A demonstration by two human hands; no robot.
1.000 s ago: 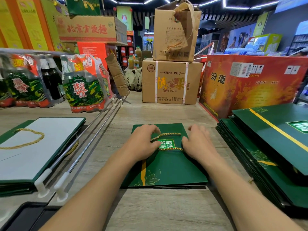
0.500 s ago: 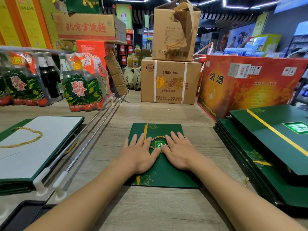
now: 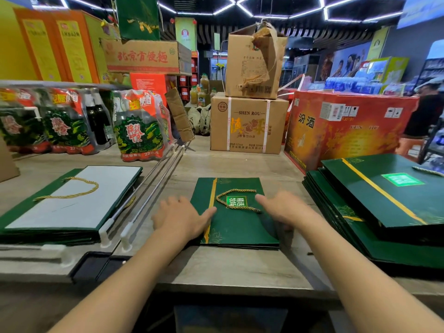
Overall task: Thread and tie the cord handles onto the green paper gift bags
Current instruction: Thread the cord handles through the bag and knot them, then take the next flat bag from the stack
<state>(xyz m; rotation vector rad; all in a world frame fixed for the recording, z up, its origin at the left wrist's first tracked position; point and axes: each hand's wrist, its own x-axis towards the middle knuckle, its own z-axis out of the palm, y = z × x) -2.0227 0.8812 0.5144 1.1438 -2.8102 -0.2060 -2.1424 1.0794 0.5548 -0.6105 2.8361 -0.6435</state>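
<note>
A flat green paper gift bag (image 3: 237,229) lies on the wooden table in front of me. A gold cord handle (image 3: 236,200) forms a loop on its upper half, around the light green label. My left hand (image 3: 180,217) rests at the bag's left edge with its thumb on the yellow stripe and its fingers relaxed. My right hand (image 3: 286,210) lies at the bag's right edge, fingers stretched forward. Neither hand holds the cord. A stack of bags with a cord handle on top (image 3: 69,203) lies to the left, white side up. A taller stack of green bags (image 3: 384,207) lies to the right.
Two metal rods (image 3: 153,191) run diagonally between the left stack and the centre bag. A black tray (image 3: 96,265) sits at the near left table edge. Cardboard boxes (image 3: 247,126), a red carton (image 3: 346,131) and wrapped bottle packs (image 3: 139,133) line the back.
Both hands pressed side by side on the middle of the bag, over the cord. They have slid apart to its left and right edges, and the cord loop now shows.
</note>
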